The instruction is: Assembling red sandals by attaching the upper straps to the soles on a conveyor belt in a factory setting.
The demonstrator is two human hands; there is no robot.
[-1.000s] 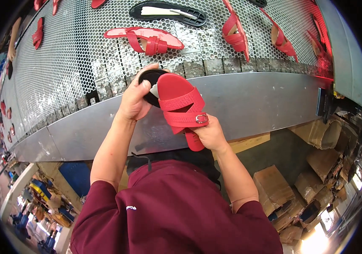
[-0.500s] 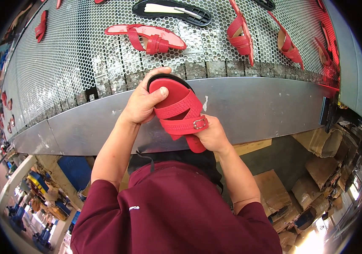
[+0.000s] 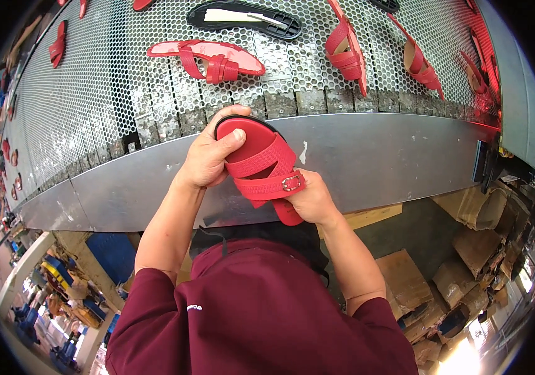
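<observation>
A red strappy sandal (image 3: 261, 164) with a small buckle is held over the metal ledge, its toe end pointing away and slightly left. My left hand (image 3: 210, 156) grips the toe end, thumb pressed on the red insole and fingers curled round the far edge. A black sole (image 3: 273, 129) shows as a thin rim under that end. My right hand (image 3: 315, 197) closes round the sandal's right side, under the buckled strap; its fingers are mostly hidden. The red heel end sticks out below, towards me.
Beyond the grey metal ledge (image 3: 380, 150) runs a perforated conveyor (image 3: 117, 75). On it lie a red sandal upper (image 3: 220, 67), a black sole (image 3: 242, 19) and several more uppers. A grey machine housing (image 3: 524, 87) stands at the right; cardboard boxes (image 3: 402, 281) lie below right.
The uppers and the black sole on the conveyor have shifted slightly left. My hands keep the same grip on the sandal, which has barely moved.
</observation>
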